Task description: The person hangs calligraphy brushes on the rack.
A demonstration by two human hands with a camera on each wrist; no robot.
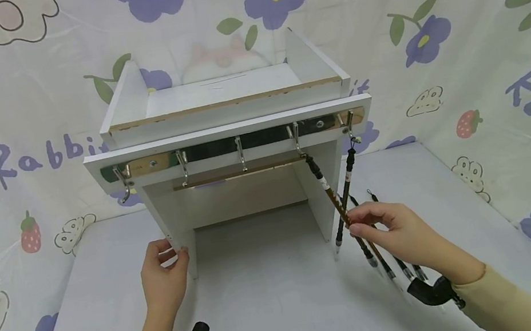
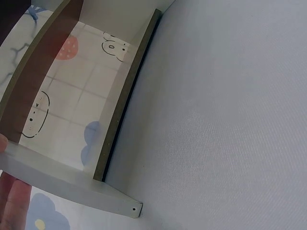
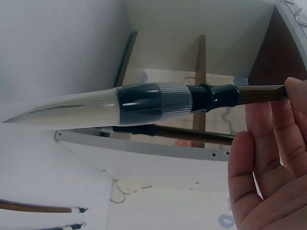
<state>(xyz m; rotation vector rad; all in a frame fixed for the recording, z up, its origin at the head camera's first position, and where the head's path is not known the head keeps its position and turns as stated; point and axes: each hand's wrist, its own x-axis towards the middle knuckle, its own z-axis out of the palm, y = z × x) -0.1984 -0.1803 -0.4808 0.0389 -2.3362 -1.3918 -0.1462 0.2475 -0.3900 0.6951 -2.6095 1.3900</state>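
Observation:
A white desktop shelf carries a shiny hook rail across its front. Between thumb and fingers, my left hand grips the front edge of the shelf's left side panel. My right hand pinches the brown handle of a calligraphy brush, tilted, its top end at the fourth hook from the left. Its pale, pointed bristles aim down toward the table. From the rightmost hook hangs a second brush, crossing behind the held one.
Several more brushes lie on the white tabletop at the right, partly behind my right hand. Three hooks further left bear nothing. Behind the shelf hangs a flower-printed cloth.

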